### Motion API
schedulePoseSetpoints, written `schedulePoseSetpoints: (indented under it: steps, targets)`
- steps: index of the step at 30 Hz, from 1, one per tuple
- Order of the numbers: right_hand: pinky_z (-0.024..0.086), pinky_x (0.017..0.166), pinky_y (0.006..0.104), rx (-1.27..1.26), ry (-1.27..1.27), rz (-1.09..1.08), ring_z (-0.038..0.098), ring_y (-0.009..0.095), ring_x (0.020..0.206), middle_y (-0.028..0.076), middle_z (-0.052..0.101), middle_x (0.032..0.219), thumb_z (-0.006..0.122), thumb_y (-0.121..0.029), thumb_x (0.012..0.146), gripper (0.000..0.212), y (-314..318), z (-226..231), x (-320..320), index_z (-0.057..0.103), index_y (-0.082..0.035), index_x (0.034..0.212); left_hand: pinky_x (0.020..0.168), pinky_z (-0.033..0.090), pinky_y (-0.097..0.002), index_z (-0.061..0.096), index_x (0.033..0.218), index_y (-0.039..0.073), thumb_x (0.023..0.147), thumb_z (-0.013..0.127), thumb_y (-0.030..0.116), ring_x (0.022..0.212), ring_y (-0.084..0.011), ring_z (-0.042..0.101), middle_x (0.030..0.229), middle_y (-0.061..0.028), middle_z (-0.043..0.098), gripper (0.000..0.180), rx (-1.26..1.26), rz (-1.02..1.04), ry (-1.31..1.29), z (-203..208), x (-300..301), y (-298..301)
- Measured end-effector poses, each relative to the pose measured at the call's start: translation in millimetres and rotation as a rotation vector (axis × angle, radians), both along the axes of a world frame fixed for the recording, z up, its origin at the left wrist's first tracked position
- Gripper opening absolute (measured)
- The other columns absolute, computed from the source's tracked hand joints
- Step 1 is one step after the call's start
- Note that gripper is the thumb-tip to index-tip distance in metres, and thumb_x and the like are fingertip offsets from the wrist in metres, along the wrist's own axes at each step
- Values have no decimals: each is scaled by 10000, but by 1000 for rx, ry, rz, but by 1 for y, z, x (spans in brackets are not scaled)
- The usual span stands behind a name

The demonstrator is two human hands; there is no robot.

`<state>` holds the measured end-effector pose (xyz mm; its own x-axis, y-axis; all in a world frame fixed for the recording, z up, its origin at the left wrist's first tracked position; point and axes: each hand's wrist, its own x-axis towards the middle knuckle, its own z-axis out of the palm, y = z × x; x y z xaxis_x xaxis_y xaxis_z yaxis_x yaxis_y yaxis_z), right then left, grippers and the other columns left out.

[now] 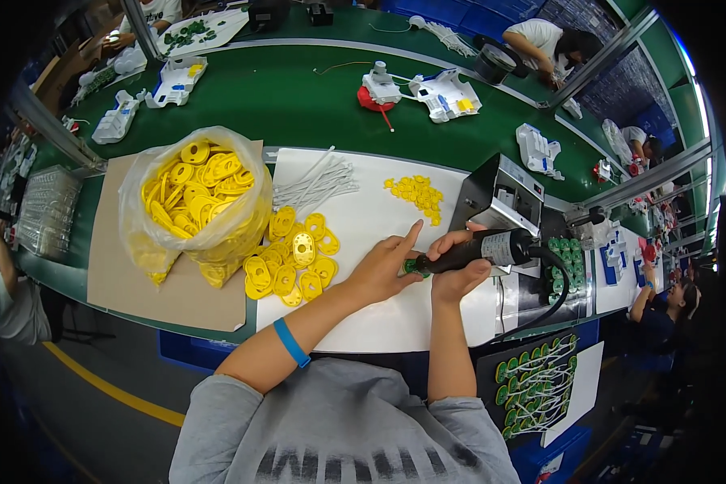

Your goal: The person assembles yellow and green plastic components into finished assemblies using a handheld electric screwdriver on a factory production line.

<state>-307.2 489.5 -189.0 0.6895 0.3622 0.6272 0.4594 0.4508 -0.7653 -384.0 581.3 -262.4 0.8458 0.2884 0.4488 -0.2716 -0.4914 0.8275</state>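
Note:
My right hand (460, 281) is wrapped round a black electric screwdriver (469, 252) with a cable at its back end. The tool lies nearly level, its tip pointing left at a small green circuit board (412, 267). Fingers of my left hand (377, 269) pinch this board, with the index finger stretched out above it; much of the board is hidden. Left of that hand lies a heap of yellow oval plastic covers (302, 248). Small yellow plastic pieces (415, 196) are spread on the white sheet (363, 323) beyond my hands.
A clear bag of yellow covers (194, 194) stands on cardboard (169, 302) at left. White cable ties (319, 181) lie behind the heap. A dark boxy machine (504, 194) stands at right, near green boards (566, 266). White housings (445, 95) sit on the green bench. Other people work around.

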Motion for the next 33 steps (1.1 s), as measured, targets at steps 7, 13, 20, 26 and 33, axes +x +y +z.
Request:
schedulePoseSetpoints:
  steps: [7,13,20,26,33]
  targets:
    - [498,586,287,-24,38,-3,578,156,604,81,555,749,557,-811,833,958,6,-5,0,427,48,1237,972,467,-421,182,1616,124,799,826,163,1081,-380,583,1120,-172,689,1041,-35,15,-1,-8,-2,3]
    - [495,580,284,-69,21,-3,575,150,587,78,560,740,559,-805,839,943,11,-11,-1,445,48,1225,963,474,-422,191,1616,131,796,829,156,1083,-383,587,1137,-187,672,1040,-52,6,1,-10,-4,7]
    - [495,575,286,-21,4,-28,570,152,581,75,555,730,556,-808,839,947,18,-10,-10,446,49,1225,959,474,-429,165,1620,133,797,828,158,1081,-379,584,1122,-170,686,1057,-38,5,-18,-18,-5,13]
    - [468,498,298,17,70,-82,527,164,522,64,520,678,500,-838,843,926,18,-3,-1,447,-2,1237,973,483,-413,567,1391,78,787,820,147,1106,-337,598,1152,-134,698,658,-7,46,-142,-24,-5,17]
    - [450,474,305,87,127,-165,495,158,493,52,517,671,453,-839,863,883,16,10,1,458,-30,1216,949,501,-396,760,966,33,813,784,88,1066,-307,631,1139,-100,715,164,-39,7,-231,-33,-3,23]
